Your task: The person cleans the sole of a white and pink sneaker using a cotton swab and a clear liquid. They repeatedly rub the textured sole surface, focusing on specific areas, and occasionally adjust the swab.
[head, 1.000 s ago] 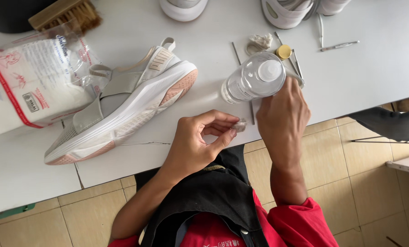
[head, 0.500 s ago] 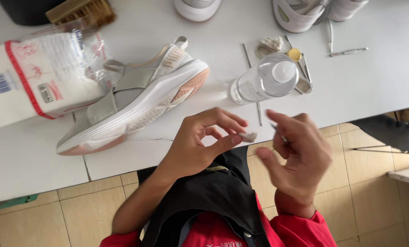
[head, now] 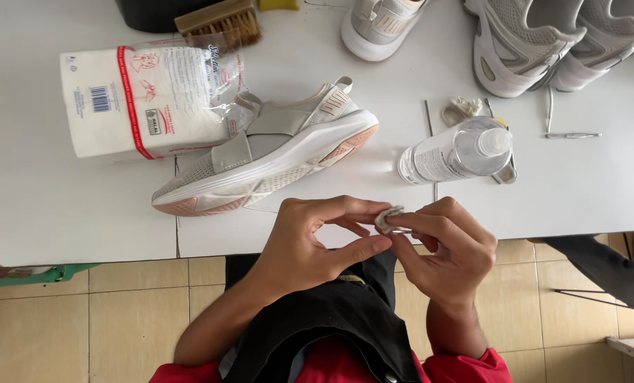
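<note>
Both your hands meet just past the table edge (head: pixel 83 245): left hand (head: pixel 310 245) and right hand (head: pixel 448 248) pinch one small white cotton wad (head: pixel 386 217) between fingertips, right hand also gripping a thin metal pick (head: pixel 401 231), partly hidden. Just beyond, a pale slip-on sneaker (head: pixel 267 156) lies on its side. Right of it, a clear plastic bottle (head: pixel 455 150) lies tipped over. Farther left sits a cotton bag (head: pixel 147 99), a brush (head: pixel 221 21) behind it, more sneakers (head: pixel 523 42) at the far edge.

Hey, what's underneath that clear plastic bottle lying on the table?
The clear bottle lies on the white table. A thin metal tool pokes out beneath its cap end; the rest of it is covered by the bottle.
</note>
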